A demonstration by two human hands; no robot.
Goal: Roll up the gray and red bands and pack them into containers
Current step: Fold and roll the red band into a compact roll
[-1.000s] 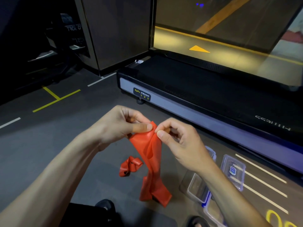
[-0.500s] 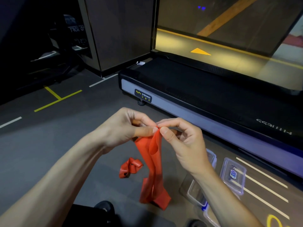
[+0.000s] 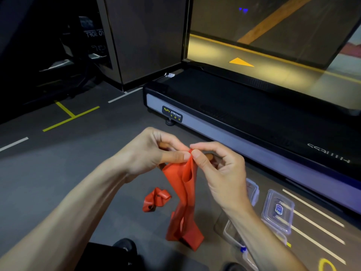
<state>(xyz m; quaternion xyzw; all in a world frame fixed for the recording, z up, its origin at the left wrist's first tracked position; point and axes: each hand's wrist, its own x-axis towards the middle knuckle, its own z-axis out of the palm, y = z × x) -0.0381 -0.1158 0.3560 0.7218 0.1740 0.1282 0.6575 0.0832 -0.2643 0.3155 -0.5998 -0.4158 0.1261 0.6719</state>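
Pinching one red band's [image 3: 182,190] top edge between thumbs and forefingers, our left hand [image 3: 154,153] and right hand [image 3: 220,169] let it hang floorward; clear containers [image 3: 278,212] lie right, contents unclear.

A single wide-angle view comes from a camera on the person's head, looking forward and steeply down over both forearms. It sits close above the left hand [image 3: 154,151] and right hand [image 3: 220,173], which fill the middle of the frame, and the dark floor [image 3: 58,173] spreads below them. Further off, the view faces the end of a treadmill [image 3: 244,114] and a glass wall behind it. Straight lines bow toward the frame edges. No second view overlaps it.
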